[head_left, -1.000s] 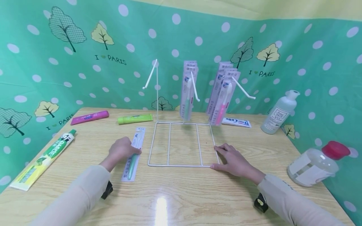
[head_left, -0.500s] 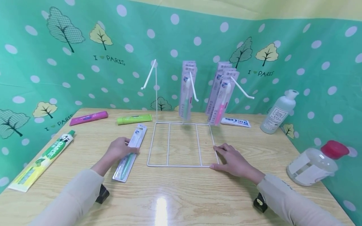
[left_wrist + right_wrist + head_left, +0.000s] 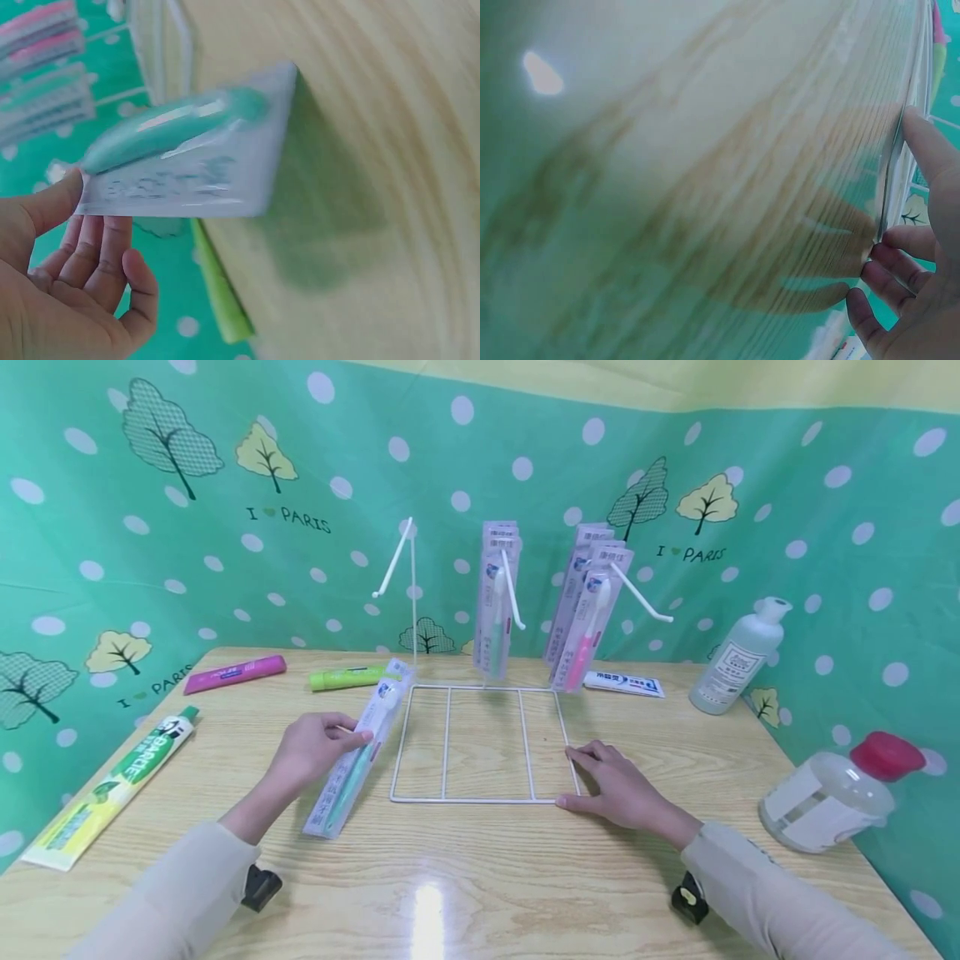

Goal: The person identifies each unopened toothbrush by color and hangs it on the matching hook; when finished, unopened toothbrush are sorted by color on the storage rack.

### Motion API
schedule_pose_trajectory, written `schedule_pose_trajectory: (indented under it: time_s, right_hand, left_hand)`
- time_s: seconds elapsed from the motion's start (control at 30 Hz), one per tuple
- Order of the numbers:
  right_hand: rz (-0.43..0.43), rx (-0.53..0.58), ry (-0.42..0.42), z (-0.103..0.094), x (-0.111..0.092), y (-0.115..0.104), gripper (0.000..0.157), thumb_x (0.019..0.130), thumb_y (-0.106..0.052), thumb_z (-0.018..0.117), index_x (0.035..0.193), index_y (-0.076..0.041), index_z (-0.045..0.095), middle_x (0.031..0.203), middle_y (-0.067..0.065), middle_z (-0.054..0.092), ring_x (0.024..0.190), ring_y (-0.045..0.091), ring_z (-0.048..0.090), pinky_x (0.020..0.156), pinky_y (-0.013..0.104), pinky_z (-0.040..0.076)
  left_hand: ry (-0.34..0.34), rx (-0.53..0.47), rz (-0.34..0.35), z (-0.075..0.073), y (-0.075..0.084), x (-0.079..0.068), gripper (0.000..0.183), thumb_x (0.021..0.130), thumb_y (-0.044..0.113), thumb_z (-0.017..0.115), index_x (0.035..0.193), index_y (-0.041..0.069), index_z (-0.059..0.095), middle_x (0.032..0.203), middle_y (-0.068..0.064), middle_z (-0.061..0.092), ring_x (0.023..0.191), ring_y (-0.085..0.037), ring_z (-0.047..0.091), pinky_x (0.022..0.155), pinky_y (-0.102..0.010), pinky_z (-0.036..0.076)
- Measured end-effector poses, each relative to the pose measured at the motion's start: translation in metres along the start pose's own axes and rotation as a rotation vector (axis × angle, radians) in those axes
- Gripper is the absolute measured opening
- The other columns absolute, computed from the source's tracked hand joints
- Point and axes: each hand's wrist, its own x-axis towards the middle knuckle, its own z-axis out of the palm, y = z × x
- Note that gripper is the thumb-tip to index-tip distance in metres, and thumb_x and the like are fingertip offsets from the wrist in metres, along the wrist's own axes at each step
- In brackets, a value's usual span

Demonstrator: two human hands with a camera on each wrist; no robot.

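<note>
My left hand point(image 3: 311, 747) pinches a packaged toothbrush point(image 3: 350, 785) between thumb and fingers, near the middle of its card. The toothbrush has a green handle point(image 3: 180, 131) and is tilted, its head end up toward the back. My right hand point(image 3: 611, 785) rests at the front right corner of a white wire rack point(image 3: 483, 802), thumb on the corner and fingertips at the side wire. In the right wrist view, the fingers point(image 3: 874, 311) are spread along the wire, low at the table. More packaged toothbrushes hang from the rack's middle hook point(image 3: 513, 589) and right hook point(image 3: 643, 593).
Behind my left hand lie a magenta tube point(image 3: 236, 674) and a green tube point(image 3: 347, 678). A yellow toothpaste tube point(image 3: 112, 787) lies at the left edge. A white-blue toothpaste box point(image 3: 624, 684), a pump-less bottle point(image 3: 738, 656) and a red-lidded jar point(image 3: 832, 802) stand right.
My left hand has lifted the packaged toothbrush from the table, tilting its head end up and toward the rack. My right hand has stayed at the rack's corner.
</note>
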Motion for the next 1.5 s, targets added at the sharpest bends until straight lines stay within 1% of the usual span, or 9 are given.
schedule_pose_trajectory:
  time_s: [0.13,0.33,0.53,0.67,0.8,0.93,1.17,1.3,1.5]
  right_hand:
    - [-0.005,0.001,0.005,0.000,0.000,0.000,0.083,0.075,-0.060,0.061,0.136,-0.007,0.041,0.121,0.007,0.047,0.110,0.027,0.045,0.090,0.045,0.042]
    - [-0.003,0.003,0.005,0.000,-0.001,0.001,0.083,0.075,-0.060,0.060,0.136,-0.007,0.041,0.122,0.008,0.046,0.111,0.027,0.045,0.090,0.046,0.042]
    - [0.003,0.007,0.003,0.000,-0.001,0.001,0.083,0.075,-0.061,0.060,0.136,-0.007,0.041,0.123,0.008,0.046,0.112,0.028,0.044,0.091,0.046,0.041]
    - [0.004,0.007,-0.001,0.000,-0.001,0.001,0.083,0.075,-0.061,0.060,0.137,-0.007,0.041,0.123,0.008,0.046,0.113,0.028,0.044,0.091,0.047,0.041]
    - [0.004,0.009,-0.002,0.000,-0.001,0.001,0.083,0.075,-0.061,0.060,0.137,-0.008,0.041,0.123,0.008,0.046,0.113,0.028,0.044,0.092,0.047,0.040]
    - [0.000,0.005,0.002,0.000,-0.001,0.002,0.084,0.075,-0.061,0.060,0.136,-0.007,0.041,0.122,0.007,0.046,0.112,0.028,0.044,0.092,0.046,0.041]
    - [0.005,0.006,0.000,0.000,0.000,0.002,0.084,0.075,-0.062,0.059,0.137,-0.008,0.041,0.122,0.007,0.046,0.113,0.027,0.044,0.093,0.046,0.040]
    - [0.010,0.012,-0.007,0.000,0.000,0.001,0.084,0.075,-0.061,0.059,0.137,-0.008,0.040,0.124,0.008,0.046,0.114,0.028,0.043,0.093,0.047,0.039]
    - [0.016,0.010,-0.007,0.000,-0.001,0.000,0.083,0.075,-0.061,0.060,0.137,-0.008,0.040,0.125,0.009,0.045,0.115,0.029,0.043,0.094,0.048,0.039]
  left_hand:
    - [0.017,-0.004,0.057,-0.001,0.020,-0.010,0.041,0.085,0.037,0.062,0.107,0.003,0.063,0.097,-0.016,0.067,0.083,-0.023,0.063,0.067,-0.034,0.051]
    - [0.003,-0.083,0.130,0.005,0.052,-0.025,0.033,0.083,0.035,0.065,0.099,0.007,0.066,0.089,-0.009,0.069,0.083,-0.020,0.064,0.073,-0.039,0.050]
    - [-0.058,-0.181,0.233,0.021,0.078,-0.039,0.026,0.081,0.032,0.068,0.090,0.009,0.066,0.083,-0.003,0.070,0.078,-0.015,0.065,0.072,-0.037,0.051]
    - [-0.114,-0.278,0.301,0.029,0.094,-0.048,0.021,0.079,0.029,0.070,0.086,0.010,0.066,0.082,-0.001,0.069,0.076,-0.013,0.066,0.076,-0.039,0.051]
    - [-0.157,-0.350,0.355,0.032,0.111,-0.056,0.014,0.079,0.026,0.070,0.083,0.013,0.067,0.080,0.002,0.069,0.075,-0.012,0.065,0.079,-0.040,0.050]
    - [-0.166,-0.413,0.395,0.032,0.125,-0.060,0.014,0.078,0.027,0.071,0.085,0.015,0.068,0.081,0.004,0.069,0.076,-0.013,0.065,0.078,-0.038,0.050]
    - [-0.129,-0.493,0.396,0.030,0.138,-0.055,0.018,0.079,0.028,0.070,0.086,0.012,0.067,0.082,0.001,0.070,0.080,-0.013,0.066,0.078,-0.035,0.051]
    - [-0.128,-0.517,0.384,0.032,0.139,-0.051,0.021,0.081,0.028,0.069,0.089,0.009,0.067,0.084,-0.001,0.070,0.082,-0.013,0.066,0.081,-0.037,0.049]
    - [-0.119,-0.592,0.376,0.039,0.137,-0.044,0.023,0.082,0.027,0.068,0.092,0.006,0.067,0.087,-0.004,0.070,0.085,-0.014,0.066,0.086,-0.038,0.048]
